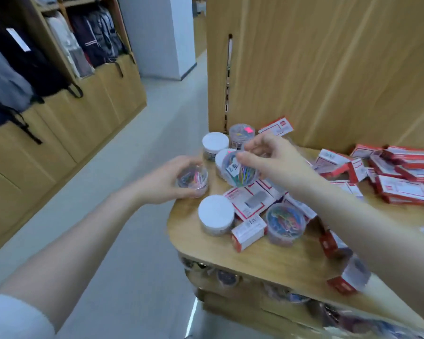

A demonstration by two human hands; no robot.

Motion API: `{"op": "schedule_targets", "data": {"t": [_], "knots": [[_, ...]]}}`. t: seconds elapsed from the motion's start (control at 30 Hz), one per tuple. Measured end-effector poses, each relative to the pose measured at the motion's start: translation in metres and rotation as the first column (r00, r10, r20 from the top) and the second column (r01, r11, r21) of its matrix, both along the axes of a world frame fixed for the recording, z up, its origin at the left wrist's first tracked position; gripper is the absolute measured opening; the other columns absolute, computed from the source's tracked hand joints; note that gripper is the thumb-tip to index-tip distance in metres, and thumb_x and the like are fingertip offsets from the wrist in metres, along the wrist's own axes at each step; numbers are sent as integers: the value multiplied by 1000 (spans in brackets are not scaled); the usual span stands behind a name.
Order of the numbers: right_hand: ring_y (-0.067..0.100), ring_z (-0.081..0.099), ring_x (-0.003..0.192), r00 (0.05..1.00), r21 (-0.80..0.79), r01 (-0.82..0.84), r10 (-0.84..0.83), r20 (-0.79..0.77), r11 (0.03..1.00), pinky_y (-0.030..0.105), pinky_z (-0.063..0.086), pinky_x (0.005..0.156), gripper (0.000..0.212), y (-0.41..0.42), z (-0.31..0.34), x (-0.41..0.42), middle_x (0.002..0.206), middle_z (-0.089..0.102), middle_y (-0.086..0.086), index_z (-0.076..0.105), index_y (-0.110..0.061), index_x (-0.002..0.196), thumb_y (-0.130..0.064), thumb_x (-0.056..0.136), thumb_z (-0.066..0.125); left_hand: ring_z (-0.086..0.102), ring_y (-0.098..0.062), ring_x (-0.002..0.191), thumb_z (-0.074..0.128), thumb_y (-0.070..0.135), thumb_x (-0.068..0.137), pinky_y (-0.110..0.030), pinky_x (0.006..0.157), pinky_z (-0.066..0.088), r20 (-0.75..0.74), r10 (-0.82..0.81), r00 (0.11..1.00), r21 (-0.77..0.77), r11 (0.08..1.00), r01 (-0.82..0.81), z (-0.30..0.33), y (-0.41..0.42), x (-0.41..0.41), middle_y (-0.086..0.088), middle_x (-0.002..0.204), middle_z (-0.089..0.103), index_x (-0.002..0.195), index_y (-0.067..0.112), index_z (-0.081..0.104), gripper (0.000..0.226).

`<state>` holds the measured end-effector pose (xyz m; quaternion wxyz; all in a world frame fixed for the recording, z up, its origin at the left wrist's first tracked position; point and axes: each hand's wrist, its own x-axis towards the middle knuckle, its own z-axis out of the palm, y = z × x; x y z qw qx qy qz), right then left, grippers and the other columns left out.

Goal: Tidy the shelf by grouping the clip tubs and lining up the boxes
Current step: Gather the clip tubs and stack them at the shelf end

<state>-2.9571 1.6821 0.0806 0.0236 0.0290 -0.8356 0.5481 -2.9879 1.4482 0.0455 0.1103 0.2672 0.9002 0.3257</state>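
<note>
My left hand [165, 178] curls around a clear tub of coloured clips [193, 178] at the shelf's [279, 255] nine o'clock edge. My right hand [272, 157] pinches a second clip tub [240, 171] by its rim, tilted and lifted above the wood. At twelve o'clock from that tub stand a white-lidded tub [215, 142] and a clear tub with a pink sticker [241, 134]. At six o'clock sit another white-lidded tub [216, 214] and an open-topped tub of bright clips [285, 223], with red-and-white boxes [252, 200] lying crooked between and around them. More red boxes [402, 174] are heaped at three o'clock, against the wooden back panel [328, 69]. One box [349, 277] lies near the shelf's front edge at five o'clock.
</note>
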Motion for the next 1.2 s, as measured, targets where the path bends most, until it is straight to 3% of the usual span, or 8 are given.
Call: {"op": "schedule_targets", "data": {"t": [0.1, 0.17, 0.47, 0.67, 0.83, 0.93, 1.1, 1.2], "knots": [[15, 54, 65, 1000, 133, 1, -3, 11, 991, 40, 50, 66, 21, -22, -7, -2, 75, 59, 4, 54, -21, 81, -31, 76, 72, 49, 12, 108, 73, 21, 77, 0, 89, 34, 156, -49, 987, 208, 978, 16, -13, -12, -2, 4, 132, 42, 120, 38, 36, 59], [16, 57, 62, 999, 167, 19, -27, 45, 986, 36, 49, 65, 25, -32, -12, -1, 75, 60, 4, 55, -16, 88, -33, 78, 70, 44, 18, 112, 73, 32, 74, -2, 93, 33, 199, -71, 978, 313, 950, 5, -19, -21, 0, 14, 133, 36, 119, 43, 33, 62], [17, 52, 82, 978, 630, 127, 10, -209, 766, 22, 34, 69, 24, -22, -13, 12, 93, 55, 2, 61, -10, 100, -30, 88, 58, -6, 3, 139, 64, 67, 46, -23, 115, 12, 13, -152, 988, 188, 971, 147, -40, -17, 14, 23, 143, -16, 137, 42, 4, 112], [19, 55, 105, 939, 764, -332, 269, 213, 553, 34, 42, 90, 37, 17, -9, 25, 121, 59, -2, 59, -18, 112, -25, 78, 71, 3, -8, 142, 64, 70, 43, -40, 116, 16, -23, -135, 991, 210, 968, 137, -40, -6, 11, 26, 141, -7, 135, 46, 10, 110], [16, 45, 105, 916, 805, -398, 240, 321, 440, 30, 38, 84, 66, 5, -3, 11, 100, 53, -9, 46, -27, 128, -36, 69, 76, 7, -7, 141, 65, 69, 44, -38, 116, 17, -38, -152, 988, 221, 963, 157, -40, -3, 9, 25, 141, -1, 141, 36, 20, 111], [19, 43, 113, 926, 852, -377, 163, 340, 362, 33, 39, 91, 85, 5, -2, 8, 116, 51, 0, 32, -28, 139, -45, 67, 75, 7, -9, 142, 66, 69, 46, -41, 116, 18, -52, -178, 983, 220, 958, 185, -41, -4, 8, 28, 142, -1, 138, 41, 20, 107], [12, 54, 112, 980, 570, -178, 95, 172, 802, 23, 42, 91, 55, 1, -10, 11, 121, 60, -2, 46, -21, 128, -32, 79, 69, 6, -6, 142, 65, 78, 43, -35, 116, 17, -71, -182, 981, 242, 951, 194, -45, -2, 8, 29, 143, -6, 139, 38, 17, 114], [8, 57, 97, 990, 471, -74, 8, 139, 879, 4, 40, 72, 41, -11, -14, 10, 107, 62, -4, 54, -18, 118, -28, 81, 68, -3, 6, 139, 65, 80, 41, -17, 112, 11, -64, -195, 979, 257, 945, 205, -45, -2, 8, 25, 144, -12, 136, 44, 10, 115]]}}
